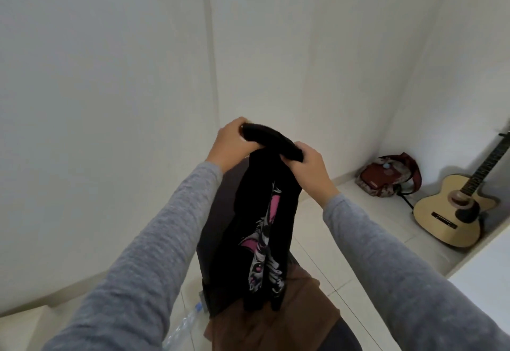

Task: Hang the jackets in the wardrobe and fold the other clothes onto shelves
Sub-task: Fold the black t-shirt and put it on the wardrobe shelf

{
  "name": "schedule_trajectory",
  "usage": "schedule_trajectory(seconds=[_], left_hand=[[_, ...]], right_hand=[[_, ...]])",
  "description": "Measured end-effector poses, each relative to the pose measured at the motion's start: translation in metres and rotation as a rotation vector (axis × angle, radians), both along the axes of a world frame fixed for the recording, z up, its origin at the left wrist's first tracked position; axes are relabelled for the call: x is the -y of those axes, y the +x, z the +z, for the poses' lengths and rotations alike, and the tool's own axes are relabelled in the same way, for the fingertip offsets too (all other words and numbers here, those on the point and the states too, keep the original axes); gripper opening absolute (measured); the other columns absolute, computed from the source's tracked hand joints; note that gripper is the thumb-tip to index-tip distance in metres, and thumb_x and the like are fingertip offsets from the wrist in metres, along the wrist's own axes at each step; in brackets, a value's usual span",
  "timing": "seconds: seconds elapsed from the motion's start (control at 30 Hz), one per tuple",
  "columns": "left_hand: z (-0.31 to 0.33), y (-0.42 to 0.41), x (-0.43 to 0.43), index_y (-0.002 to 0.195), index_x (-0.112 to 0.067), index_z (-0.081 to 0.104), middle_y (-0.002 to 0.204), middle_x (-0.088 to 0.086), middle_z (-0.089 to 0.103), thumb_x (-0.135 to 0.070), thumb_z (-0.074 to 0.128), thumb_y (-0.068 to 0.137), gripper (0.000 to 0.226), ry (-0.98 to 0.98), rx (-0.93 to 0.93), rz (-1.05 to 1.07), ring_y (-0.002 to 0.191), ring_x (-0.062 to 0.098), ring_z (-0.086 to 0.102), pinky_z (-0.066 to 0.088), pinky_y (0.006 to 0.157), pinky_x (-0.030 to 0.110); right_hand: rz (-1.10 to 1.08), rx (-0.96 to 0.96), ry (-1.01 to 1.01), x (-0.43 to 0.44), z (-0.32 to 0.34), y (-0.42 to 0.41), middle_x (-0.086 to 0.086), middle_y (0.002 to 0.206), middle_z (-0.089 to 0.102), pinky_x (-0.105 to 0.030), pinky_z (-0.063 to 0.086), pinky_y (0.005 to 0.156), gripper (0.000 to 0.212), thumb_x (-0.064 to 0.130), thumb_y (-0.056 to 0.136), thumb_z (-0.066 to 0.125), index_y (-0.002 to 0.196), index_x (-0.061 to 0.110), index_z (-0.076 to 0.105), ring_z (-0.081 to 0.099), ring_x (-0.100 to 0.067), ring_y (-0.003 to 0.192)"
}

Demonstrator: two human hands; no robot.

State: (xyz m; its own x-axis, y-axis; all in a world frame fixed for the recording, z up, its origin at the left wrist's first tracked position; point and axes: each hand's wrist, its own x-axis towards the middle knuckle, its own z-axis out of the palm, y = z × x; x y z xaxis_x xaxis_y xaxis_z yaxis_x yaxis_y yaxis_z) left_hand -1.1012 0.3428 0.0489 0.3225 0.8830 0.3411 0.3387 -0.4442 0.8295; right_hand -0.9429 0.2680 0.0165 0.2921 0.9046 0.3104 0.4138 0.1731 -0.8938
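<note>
Both hands, left hand (230, 142) at 11 & right hand (306, 161) at 1, clench black printed tee (259, 229) by its top edge; soft, light, floppy, so prob. best held at shoulders.

Grey heathered knit sleeves (154, 243)

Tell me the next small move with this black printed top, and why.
Probably fold it crosswise next: the left hand and right hand grip the top edge of the black printed top, which hangs down, already doubled lengthwise through its print.
</note>
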Motion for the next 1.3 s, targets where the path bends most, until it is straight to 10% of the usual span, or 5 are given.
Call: schedule_trajectory(seconds=[0.27,0.6,0.93,1.07,1.3], left_hand=[[-0.131,0.003,0.057,0.113,-0.018,0.057,0.105,-0.009,0.063,-0.025,0.074,0.08,0.038,-0.514,-0.159,-0.379,0.097,0.003,0.06,0.046,0.086,0.013],[-0.143,0.005,0.035,0.097,-0.015,0.059,0.098,0.004,0.063,-0.011,0.047,0.095,0.012,-0.399,0.062,0.064,0.095,0.019,0.057,0.043,0.08,0.029],[-0.017,0.015,0.036,0.093,-0.007,0.069,0.095,0.01,0.068,-0.013,0.062,0.085,0.012,0.036,-0.371,-0.371,0.087,0.022,0.063,0.049,0.081,0.034],[0.015,0.003,0.043,0.085,-0.014,0.07,0.078,-0.004,0.065,-0.013,0.061,0.08,0.011,0.156,-0.47,-0.332,0.076,0.017,0.062,0.05,0.069,0.028],[-0.007,-0.058,0.019,0.082,-0.01,0.065,0.081,0.0,0.06,-0.028,0.078,0.071,0.025,0.064,-0.712,-0.027,0.075,0.018,0.059,0.046,0.066,0.028]], right_hand=[[-0.118,-0.449,0.112,0.008,0.031,-0.001,-0.008,0.074,0.053,-0.025,0.04,0.057,0.022,-0.004,0.078,0.041,0.091,-0.005,0.059,0.049,-0.017,0.065],[-0.505,-0.339,0.288,0.028,0.026,0.042,0.004,0.071,0.047,-0.03,0.04,0.065,0.012,0.004,0.079,0.049,0.077,0.015,0.046,0.044,-0.012,0.067],[0.104,0.46,-0.244,0.03,-0.027,0.035,0.0,0.144,0.037,-0.04,0.027,0.112,0.081,0.01,0.07,0.071,0.141,0.027,0.034,0.031,-0.017,0.136],[0.317,0.296,-0.354,0.026,-0.025,0.013,-0.012,0.11,0.066,-0.037,0.046,0.092,0.03,0.008,0.077,0.064,0.107,0.01,0.064,0.06,-0.025,0.106],[0.291,0.095,-0.214,0.023,-0.022,-0.008,-0.009,0.071,0.042,-0.03,0.037,0.064,0.018,0.007,0.071,0.053,0.076,-0.005,0.041,0.045,-0.016,0.066]])
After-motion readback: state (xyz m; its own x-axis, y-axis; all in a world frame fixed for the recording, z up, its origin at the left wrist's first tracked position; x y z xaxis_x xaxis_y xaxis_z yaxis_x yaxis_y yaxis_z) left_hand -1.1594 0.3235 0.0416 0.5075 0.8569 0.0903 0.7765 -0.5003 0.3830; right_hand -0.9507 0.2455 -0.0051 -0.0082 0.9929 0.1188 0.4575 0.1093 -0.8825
